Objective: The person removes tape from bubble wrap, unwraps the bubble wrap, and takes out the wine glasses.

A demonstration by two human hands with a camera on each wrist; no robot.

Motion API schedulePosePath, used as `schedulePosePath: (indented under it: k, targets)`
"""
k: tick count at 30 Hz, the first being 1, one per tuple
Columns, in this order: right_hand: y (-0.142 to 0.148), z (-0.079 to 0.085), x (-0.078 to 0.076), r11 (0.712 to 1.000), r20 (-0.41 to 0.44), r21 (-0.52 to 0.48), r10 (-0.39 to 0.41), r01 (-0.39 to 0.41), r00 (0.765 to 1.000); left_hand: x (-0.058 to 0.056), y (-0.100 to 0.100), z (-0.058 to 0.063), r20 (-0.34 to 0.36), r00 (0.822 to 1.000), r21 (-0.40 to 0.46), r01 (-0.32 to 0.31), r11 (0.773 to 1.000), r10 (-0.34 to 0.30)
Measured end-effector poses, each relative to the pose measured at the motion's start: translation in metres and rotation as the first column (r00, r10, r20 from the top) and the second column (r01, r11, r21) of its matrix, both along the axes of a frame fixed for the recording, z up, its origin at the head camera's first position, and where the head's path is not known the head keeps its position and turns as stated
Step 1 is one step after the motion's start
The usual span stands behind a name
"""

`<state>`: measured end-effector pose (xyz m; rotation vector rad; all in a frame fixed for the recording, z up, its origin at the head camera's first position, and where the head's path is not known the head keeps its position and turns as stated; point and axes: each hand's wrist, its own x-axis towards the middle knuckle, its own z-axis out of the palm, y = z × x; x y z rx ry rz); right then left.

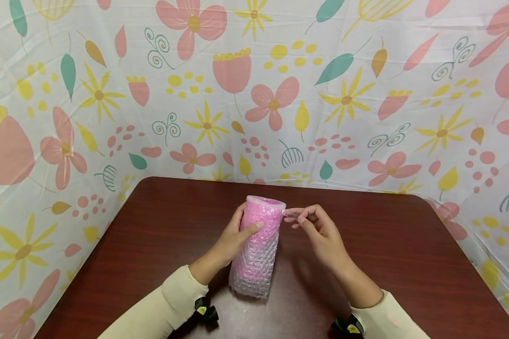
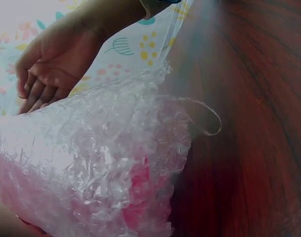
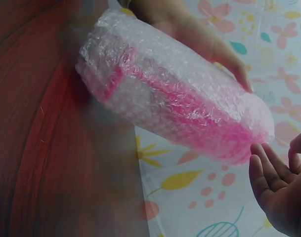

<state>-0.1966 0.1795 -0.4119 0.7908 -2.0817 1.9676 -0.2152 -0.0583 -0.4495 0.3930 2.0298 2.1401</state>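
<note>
A pink cylinder-shaped object in clear bubble wrap (image 1: 258, 254) stands tilted over the table, its rimmed end up. My left hand (image 1: 233, 235) grips its upper left side, thumb across the front. Beside the top right rim is my right hand (image 1: 324, 235), its thumb and index fingertips close together and its other fingers reaching to the wrap. I cannot tell whether a bit of wrap is pinched there. The right wrist view has the right fingertips (image 3: 261, 163) right at the pink end. In the left wrist view, a thin clear loop (image 2: 217, 118) sticks out from the wrap's lower end.
The dark reddish-brown table (image 1: 165, 207) has rounded far corners. A white cloth with flowers and leaves (image 1: 343, 56) hangs behind it and along the sides. Small black devices sit at both wrists, by the cream sleeves (image 1: 169, 301).
</note>
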Motion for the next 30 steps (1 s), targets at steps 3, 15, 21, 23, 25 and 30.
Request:
schedulePosePath:
  k: [3,15,21,23,25,30]
  targets:
    - [-0.001,0.001,0.001,1.0,0.016,0.017,0.002,-0.003,1.0,0.001,0.0,0.002,0.002,1.0,-0.001,-0.001,1.0,0.001]
    - [-0.011,0.003,0.013,0.995,0.062,0.082,0.058,-0.063,0.996,0.005,-0.001,0.014,-0.065,0.99,-0.119,-0.136,0.984,0.129]
    - [-0.016,0.006,0.021,0.989,0.036,0.126,0.069,-0.073,0.997,0.011,0.001,0.018,-0.141,0.972,-0.193,-0.216,0.957,0.19]
    - [-0.018,0.006,0.023,0.988,0.017,0.132,0.076,-0.078,0.997,0.012,0.001,0.019,-0.167,0.964,-0.216,-0.238,0.947,0.205]
    - [-0.019,0.007,0.025,0.987,-0.006,0.143,0.076,-0.075,0.997,0.014,0.002,0.018,-0.188,0.958,-0.231,-0.258,0.938,0.217]
    - [-0.023,0.008,0.03,0.983,-0.063,0.182,0.045,-0.033,0.997,0.015,0.003,0.017,-0.217,0.945,-0.241,-0.297,0.924,0.247]
